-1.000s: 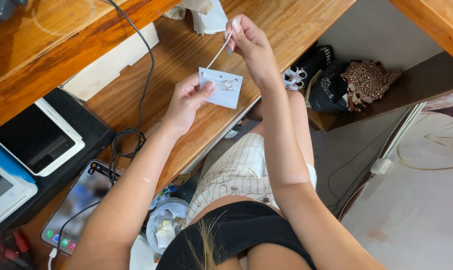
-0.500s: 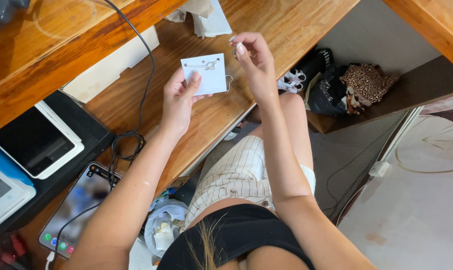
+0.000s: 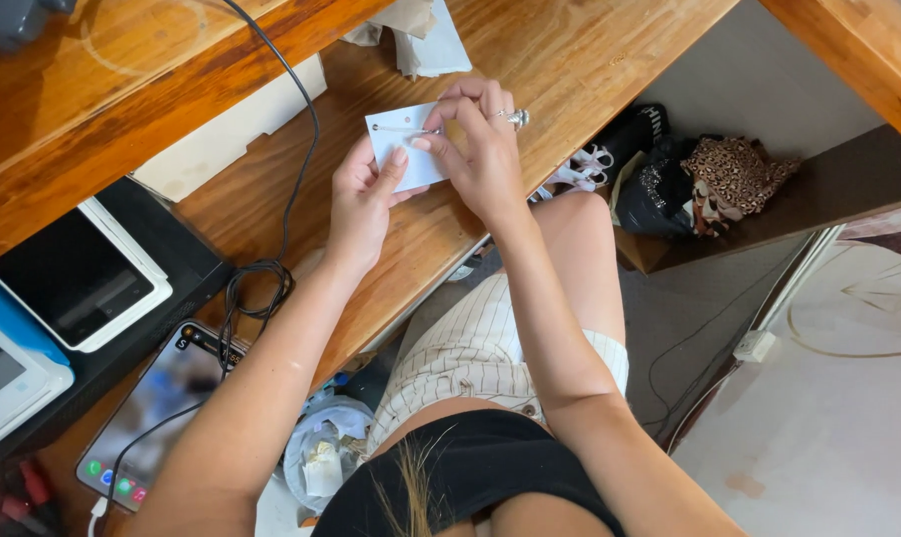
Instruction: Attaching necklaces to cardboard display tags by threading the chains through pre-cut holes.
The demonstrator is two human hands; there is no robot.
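A small white card (image 3: 396, 139) is held over the wooden desk (image 3: 570, 50). My left hand (image 3: 361, 204) pinches its lower edge between thumb and fingers. My right hand (image 3: 480, 149), with a ring on one finger, presses its fingertips onto the card's right side, where a thin metal piece (image 3: 403, 129) lies across the top of the card. Both hands touch the card and each other.
Crumpled paper (image 3: 416, 30) and a flat white box (image 3: 227, 134) lie on the desk. A black cable (image 3: 291, 199) runs down to a phone (image 3: 152, 413). Two tablets (image 3: 73, 283) sit at left. Shoes and a patterned bag (image 3: 734, 174) rest on a low shelf.
My right hand came down from above the card with the thin metal piece and now presses on the card. The card moved slightly up the desk with my left hand.
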